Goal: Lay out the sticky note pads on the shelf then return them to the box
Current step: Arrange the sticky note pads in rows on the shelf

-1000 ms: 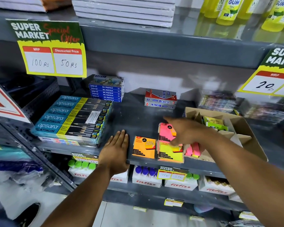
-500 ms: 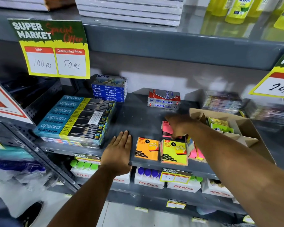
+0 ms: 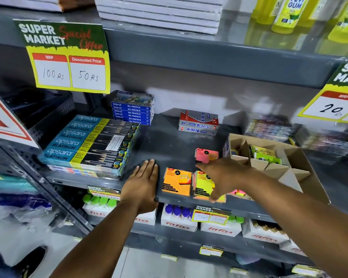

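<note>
Sticky note pads, orange (image 3: 176,181), yellow (image 3: 204,183) and pink (image 3: 205,155), lie on the shelf (image 3: 165,141) at nine o'clock of the cardboard box (image 3: 301,177) holding green pads (image 3: 266,154), while the right hand (image 3: 223,177), fingers spread, has dropped from the pink pad onto the yellow, and the left hand (image 3: 142,183) stays flat, fingers together.

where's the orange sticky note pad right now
In the head view the orange sticky note pad lies flat at the front edge of the grey shelf, between the left hand and the yellow pad.
</note>
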A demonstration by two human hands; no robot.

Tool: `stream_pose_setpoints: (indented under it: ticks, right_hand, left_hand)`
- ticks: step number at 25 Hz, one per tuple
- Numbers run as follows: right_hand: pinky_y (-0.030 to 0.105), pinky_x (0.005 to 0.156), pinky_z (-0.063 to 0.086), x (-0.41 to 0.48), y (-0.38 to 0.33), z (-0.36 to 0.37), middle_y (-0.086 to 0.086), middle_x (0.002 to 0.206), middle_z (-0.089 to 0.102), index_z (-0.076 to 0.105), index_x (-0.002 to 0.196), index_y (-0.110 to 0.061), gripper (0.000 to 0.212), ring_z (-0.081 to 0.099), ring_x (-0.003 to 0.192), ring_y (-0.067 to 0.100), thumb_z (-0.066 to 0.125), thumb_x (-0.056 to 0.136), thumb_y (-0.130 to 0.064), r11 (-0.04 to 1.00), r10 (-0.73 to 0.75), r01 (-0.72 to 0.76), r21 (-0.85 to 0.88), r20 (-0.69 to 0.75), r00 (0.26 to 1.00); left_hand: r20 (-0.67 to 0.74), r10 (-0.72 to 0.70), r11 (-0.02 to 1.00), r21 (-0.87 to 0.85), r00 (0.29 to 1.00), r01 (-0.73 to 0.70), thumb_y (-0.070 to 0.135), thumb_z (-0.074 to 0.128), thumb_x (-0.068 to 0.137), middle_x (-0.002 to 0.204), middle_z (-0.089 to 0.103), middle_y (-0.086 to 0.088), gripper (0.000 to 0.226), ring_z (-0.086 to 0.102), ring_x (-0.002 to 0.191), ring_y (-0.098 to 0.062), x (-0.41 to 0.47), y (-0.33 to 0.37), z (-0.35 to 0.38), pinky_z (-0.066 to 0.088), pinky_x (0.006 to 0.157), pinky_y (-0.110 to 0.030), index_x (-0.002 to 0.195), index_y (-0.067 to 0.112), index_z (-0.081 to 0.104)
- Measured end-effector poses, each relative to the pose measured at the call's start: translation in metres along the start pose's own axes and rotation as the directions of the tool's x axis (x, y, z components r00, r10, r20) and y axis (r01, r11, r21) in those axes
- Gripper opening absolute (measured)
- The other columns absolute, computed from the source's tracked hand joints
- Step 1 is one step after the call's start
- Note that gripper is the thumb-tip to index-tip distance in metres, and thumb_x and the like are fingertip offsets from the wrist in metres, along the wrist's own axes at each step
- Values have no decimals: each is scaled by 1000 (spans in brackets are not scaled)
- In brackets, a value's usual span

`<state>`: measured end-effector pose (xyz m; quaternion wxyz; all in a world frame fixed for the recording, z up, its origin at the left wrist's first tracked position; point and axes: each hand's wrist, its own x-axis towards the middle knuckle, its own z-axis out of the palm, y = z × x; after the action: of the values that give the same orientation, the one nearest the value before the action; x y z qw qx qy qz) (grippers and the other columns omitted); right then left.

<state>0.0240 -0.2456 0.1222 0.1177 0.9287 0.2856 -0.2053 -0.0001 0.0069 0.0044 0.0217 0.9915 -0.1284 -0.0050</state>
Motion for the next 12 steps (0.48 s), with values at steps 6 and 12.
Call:
stream_pose_setpoints:
  ticks: [6,12]
  right_hand:
    - [35,77,57,4,-2,0,3,102,66,35,144,-17,95,63,90,21,85,68,-43,999,15,-15,48,-1,1000]
    - [30,67,49,35,7,-50,9,118,62,32,142,-18,87,58,92,22,83,73,-33,982,33,-4,188,-152,988]
  left_hand:
    - [-4,-2,1000,-3,1000,2,53,59,71,159,-14,-10,114,-15,144,-22,-1,2,-3,-5,118,-36,148,9,-12]
    - [-33,27,1000,12,999,-27,48,53,74,159,-10,-12,104,-12,145,-23,-2,1,1,-6,117,-37,148,8,-7]
